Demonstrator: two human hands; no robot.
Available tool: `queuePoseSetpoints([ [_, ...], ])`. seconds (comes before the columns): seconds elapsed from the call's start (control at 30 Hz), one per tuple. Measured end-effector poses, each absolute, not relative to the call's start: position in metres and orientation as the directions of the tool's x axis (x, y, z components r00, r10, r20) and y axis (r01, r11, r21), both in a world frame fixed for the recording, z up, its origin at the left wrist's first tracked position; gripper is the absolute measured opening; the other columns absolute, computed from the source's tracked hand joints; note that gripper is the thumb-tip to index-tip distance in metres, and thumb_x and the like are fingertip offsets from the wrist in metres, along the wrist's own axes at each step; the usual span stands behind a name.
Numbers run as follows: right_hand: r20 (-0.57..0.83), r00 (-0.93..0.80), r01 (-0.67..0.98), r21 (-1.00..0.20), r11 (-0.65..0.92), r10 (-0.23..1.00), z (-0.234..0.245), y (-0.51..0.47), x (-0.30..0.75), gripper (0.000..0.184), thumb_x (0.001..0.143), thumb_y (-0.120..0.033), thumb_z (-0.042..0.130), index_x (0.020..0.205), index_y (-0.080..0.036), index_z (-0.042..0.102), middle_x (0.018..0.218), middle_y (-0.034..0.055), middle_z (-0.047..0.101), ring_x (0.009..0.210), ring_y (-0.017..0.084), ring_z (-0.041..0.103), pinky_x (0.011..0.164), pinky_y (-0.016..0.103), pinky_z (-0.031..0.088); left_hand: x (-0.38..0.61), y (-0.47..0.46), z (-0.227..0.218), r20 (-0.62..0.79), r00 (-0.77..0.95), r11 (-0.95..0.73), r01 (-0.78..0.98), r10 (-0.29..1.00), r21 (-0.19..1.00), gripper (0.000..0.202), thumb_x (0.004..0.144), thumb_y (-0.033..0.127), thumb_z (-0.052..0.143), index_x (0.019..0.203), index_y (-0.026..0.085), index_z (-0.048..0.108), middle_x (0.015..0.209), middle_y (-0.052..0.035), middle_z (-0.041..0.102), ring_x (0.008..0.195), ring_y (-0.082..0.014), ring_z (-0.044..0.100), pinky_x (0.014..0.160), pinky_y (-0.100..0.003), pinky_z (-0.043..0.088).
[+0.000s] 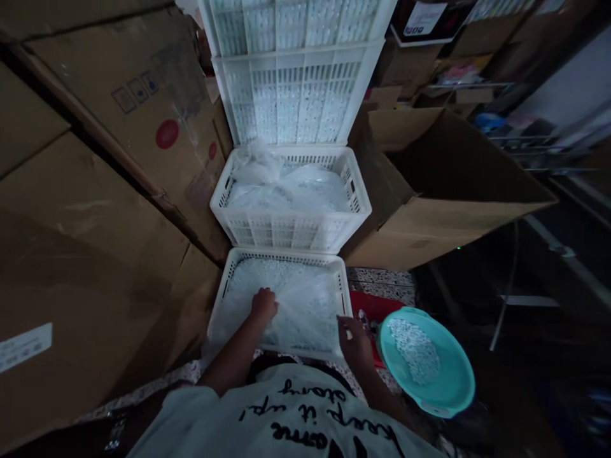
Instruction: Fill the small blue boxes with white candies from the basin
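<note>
In the head view, a white plastic crate (346,286) stands low in front of me, lined with a clear plastic bag (305,312) over a mass of small pale pieces. My left hand (264,305) is closed on a gathered part of this bag, and creases fan out from it. At the crate's right rim, my right hand (354,342) has its fingers curled; what they hold, if anything, is too dark to make out. A turquoise basin (453,356) with small white pieces (414,350) in it stands right of that hand.
Behind is a second white crate (286,229) with bagged contents, and an upright white crate-like panel (296,57) rises beyond it. Large cartons (95,242) wall the left side. An open cardboard box (429,222) stands right. A red tray (382,305) lies partly under the basin.
</note>
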State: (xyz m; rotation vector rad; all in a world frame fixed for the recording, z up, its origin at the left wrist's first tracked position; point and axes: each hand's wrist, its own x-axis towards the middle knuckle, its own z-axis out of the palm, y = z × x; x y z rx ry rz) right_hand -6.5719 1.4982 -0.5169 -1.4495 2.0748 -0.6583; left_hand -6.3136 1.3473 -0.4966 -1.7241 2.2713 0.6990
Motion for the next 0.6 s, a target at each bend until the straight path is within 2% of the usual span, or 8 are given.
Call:
queuePoseSetpoints([
  [0.1, -0.054, -0.427, -0.685, -0.633, 0.362, -0.903, -0.513, 1.489, -6.618, 0.055, 0.092, -0.040, 0.039, 0.130, -0.007, 0.059, 0.130, 0.0252, 0.063, 0.127, 0.035, 0.055, 0.112, 0.055, 0.043, -6.321, 1.369, -0.484, -0.340, -0.233, 0.136, -0.948, -0.911, 0.287, 0.019, 0.092, 0.017, 0.061, 0.107, 0.010, 0.070, 0.123, -0.0174, 0.066, 0.124, -0.0297, 0.058, 0.106, -0.048, 0.047],
  [0.17, -0.024, -0.451, -0.683, -0.635, 0.362, -0.892, -0.515, 1.484, -6.636, 0.060, 0.089, -0.042, 0.044, 0.137, -0.006, 0.052, 0.135, 0.0264, 0.059, 0.130, 0.035, 0.051, 0.111, 0.055, 0.042, -6.328, 1.395, -0.475, -0.239, -0.175, 0.088, -0.937, -0.955, 0.337, 0.029, 0.089, 0.012, 0.058, 0.117, 0.010, 0.068, 0.136, -0.0214, 0.060, 0.136, -0.0334, 0.049, 0.115, -0.052, 0.039],
  [0.27, 0.114, -0.368, -0.684, -0.706, 0.186, -0.923, -0.516, 1.487, -6.646, 0.055, 0.091, -0.042, 0.043, 0.136, -0.012, 0.053, 0.136, 0.0220, 0.058, 0.128, 0.030, 0.052, 0.107, 0.050, 0.047, -6.339, 1.459, -0.466, -0.092, -0.068, 0.021, -0.900, -0.993, 0.435, 0.042, 0.092, 0.017, 0.055, 0.133, 0.017, 0.062, 0.153, -0.0176, 0.048, 0.149, -0.0308, 0.036, 0.125, -0.052, 0.028],
  [0.33, 0.267, -0.284, -0.658, -0.753, -0.016, -0.921, -0.512, 1.493, -6.655, 0.045, 0.092, -0.041, 0.045, 0.126, -0.015, 0.060, 0.125, 0.0178, 0.063, 0.118, 0.028, 0.058, 0.100, 0.047, 0.052, -6.341, 1.514, -0.456, -0.047, 0.025, -0.045, -0.866, -0.999, 0.498, 0.038, 0.094, 0.023, 0.051, 0.129, 0.021, 0.065, 0.145, -0.0142, 0.057, 0.144, -0.0261, 0.044, 0.123, -0.046, 0.033],
  [0.4, 0.400, -0.293, -0.604, -0.782, -0.156, -0.868, -0.504, 1.496, -6.674, 0.034, 0.088, -0.041, 0.054, 0.108, -0.016, 0.066, 0.103, 0.0117, 0.067, 0.100, 0.026, 0.063, 0.090, 0.045, 0.055, -6.333, 1.570, -0.437, -0.037, 0.149, -0.145, -0.828, -0.988, 0.542, 0.037, 0.094, 0.030, 0.050, 0.126, 0.024, 0.067, 0.128, -0.0118, 0.067, 0.134, -0.0249, 0.055, 0.117, -0.045, 0.043],
  [0.47, 0.461, -0.416, -0.537, -0.820, -0.198, -0.784, -0.493, 1.490, -6.706, 0.025, 0.081, -0.039, 0.062, 0.094, -0.018, 0.066, 0.084, 0.0051, 0.063, 0.081, 0.022, 0.061, 0.078, 0.042, 0.055, -6.318, 1.612, -0.407, -0.029, 0.281, -0.247, -0.782, -0.959, 0.572, 0.043, 0.094, 0.039, 0.048, 0.133, 0.028, 0.063, 0.118, -0.0101, 0.069, 0.129, -0.0265, 0.058, 0.111, -0.050, 0.048],
  [0.53, 0.447, -0.536, -0.470, -0.863, -0.186, -0.716, -0.482, 1.477, -6.742, 0.023, 0.082, -0.035, 0.057, 0.098, -0.018, 0.061, 0.081, 0.0031, 0.057, 0.073, 0.020, 0.057, 0.072, 0.041, 0.052, -6.303, 1.632, -0.373, -0.018, 0.377, -0.304, -0.716, -0.926, 0.628, 0.052, 0.100, 0.046, 0.032, 0.139, 0.026, 0.058, 0.116, -0.0108, 0.068, 0.130, -0.0263, 0.058, 0.109, -0.052, 0.050],
  [0.6, 0.429, -0.605, -0.425, -0.886, -0.183, -0.671, -0.470, 1.466, -6.778, 0.023, 0.082, -0.029, 0.052, 0.102, -0.018, 0.057, 0.084, 0.0044, 0.052, 0.072, 0.020, 0.054, 0.073, 0.044, 0.049, -6.300, 1.625, -0.350, -0.125, 0.319, -0.275, -0.485, -0.939, 0.830, 0.063, 0.102, 0.048, 0.017, 0.132, 0.019, 0.063, 0.109, -0.0145, 0.068, 0.127, -0.0276, 0.060, 0.104, -0.052, 0.055],
])
